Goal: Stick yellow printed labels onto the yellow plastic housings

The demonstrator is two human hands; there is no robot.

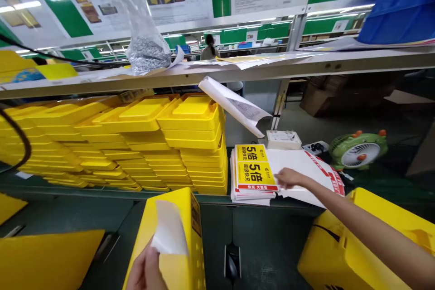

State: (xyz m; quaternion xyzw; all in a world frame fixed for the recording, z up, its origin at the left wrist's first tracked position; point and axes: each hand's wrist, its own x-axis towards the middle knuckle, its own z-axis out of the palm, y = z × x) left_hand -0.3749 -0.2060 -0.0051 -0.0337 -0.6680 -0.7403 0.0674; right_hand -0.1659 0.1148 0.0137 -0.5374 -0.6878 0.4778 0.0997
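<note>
My left hand [147, 268] pinches a thin, slightly see-through piece of white backing paper [170, 229] between thumb and finger. It hangs over a yellow plastic case [149, 224] that stands on the dark work surface. Farther off to the right, my right hand [288, 177] has its fingers drawn together at the right edge of a yellow label [254, 172] with black and red print. That label lies on top of a stack of label sheets [253, 196]. Whether its edge is lifted I cannot tell.
Stacked yellow trays [193, 133] line the back left. Another yellow case [384, 240] is at right, beneath my forearm. A green fan [360, 152] and white box [283, 139] stand behind. Above, a shelf [238, 70] carries a bag of small metal parts [149, 52].
</note>
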